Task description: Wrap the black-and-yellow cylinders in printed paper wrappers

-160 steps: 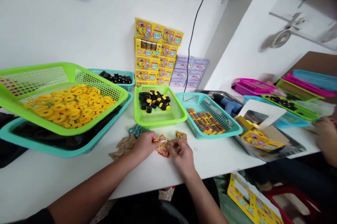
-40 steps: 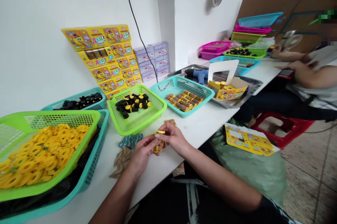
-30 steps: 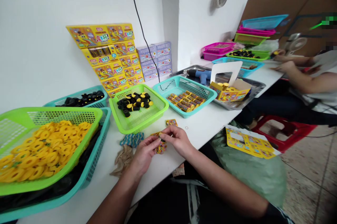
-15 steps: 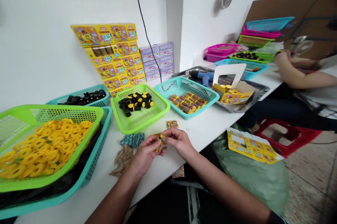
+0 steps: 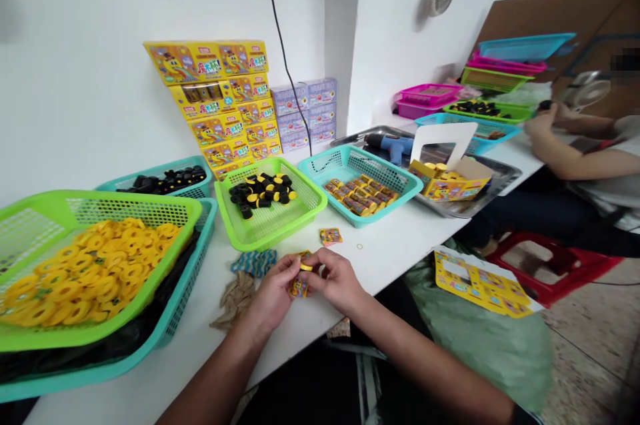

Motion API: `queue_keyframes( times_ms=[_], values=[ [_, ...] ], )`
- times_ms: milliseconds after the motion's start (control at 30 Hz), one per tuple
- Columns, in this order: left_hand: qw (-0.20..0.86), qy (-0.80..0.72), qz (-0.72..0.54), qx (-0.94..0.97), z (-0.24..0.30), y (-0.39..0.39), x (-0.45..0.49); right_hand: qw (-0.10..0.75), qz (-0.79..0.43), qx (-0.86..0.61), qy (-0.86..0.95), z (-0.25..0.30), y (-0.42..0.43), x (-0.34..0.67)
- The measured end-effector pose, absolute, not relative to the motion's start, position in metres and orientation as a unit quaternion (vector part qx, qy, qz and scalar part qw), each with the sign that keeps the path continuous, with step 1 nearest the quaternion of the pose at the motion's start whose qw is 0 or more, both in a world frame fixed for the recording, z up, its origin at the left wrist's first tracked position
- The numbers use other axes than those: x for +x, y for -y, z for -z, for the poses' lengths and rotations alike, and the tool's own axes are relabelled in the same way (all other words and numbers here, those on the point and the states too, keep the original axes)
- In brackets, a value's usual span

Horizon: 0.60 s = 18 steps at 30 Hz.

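Note:
In front of me, over the table's near edge, my two hands meet. My left hand (image 5: pixel 277 286) pinches a small colourful printed card (image 5: pixel 299 288) that hangs below its fingertips. My right hand (image 5: pixel 339 278), fingers bent, grips a small yellow-rimmed piece (image 5: pixel 305 268) at the top of the card; much of this piece is hidden by the fingers. Just beyond the hands lies a little stack of printed cards (image 5: pixel 331 236). Beside my left wrist are a blue patterned cloth (image 5: pixel 254 262) and a crumpled beige cloth (image 5: pixel 235 302).
A green basket (image 5: pixel 273 240) holds black and yellow caps, a teal basket (image 5: pixel 361 217) labelled tubes. Yellow rings (image 5: pixel 95 265) fill another basket at left. Yellow boxes (image 5: pixel 210 98) are stacked by the wall. Right: an open box (image 5: pixel 450 188), a heat gun (image 5: pixel 395 145), a co-worker's arm (image 5: pixel 565 152).
The yellow-rimmed piece shows more plainly between my fingers, and my right fingers have curled over it. The whole view has shifted slightly.

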<state>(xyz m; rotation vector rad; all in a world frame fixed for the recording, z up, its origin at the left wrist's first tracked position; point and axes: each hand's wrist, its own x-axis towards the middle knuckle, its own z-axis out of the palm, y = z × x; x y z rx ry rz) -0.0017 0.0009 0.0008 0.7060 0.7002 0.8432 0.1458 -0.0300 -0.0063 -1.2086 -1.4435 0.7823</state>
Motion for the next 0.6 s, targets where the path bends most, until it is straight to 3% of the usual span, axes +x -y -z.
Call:
queue_keyframes(
  times_ms=[233, 367, 500, 600],
  values=[
    [0.756, -0.349, -0.388, 0.395, -0.002, 0.004, 0.0, 0.549, -0.524, -0.425, 0.493, -0.004, 0.034, 0.137],
    [0.753, -0.365, -0.376, 0.398, -0.003, 0.006, 0.002, 0.563, -0.567, -0.39, 0.458, -0.006, 0.036, 0.136],
    [0.765, -0.361, -0.38, 0.373, -0.007, 0.006, 0.004, 0.56, -0.498, -0.434, 0.501, -0.005, 0.034, 0.141],
    [0.717, -0.39, -0.434, 0.382, -0.009, 0.005, 0.004, 0.583, -0.325, -0.48, 0.569, -0.006, 0.032, 0.149]
  ],
)
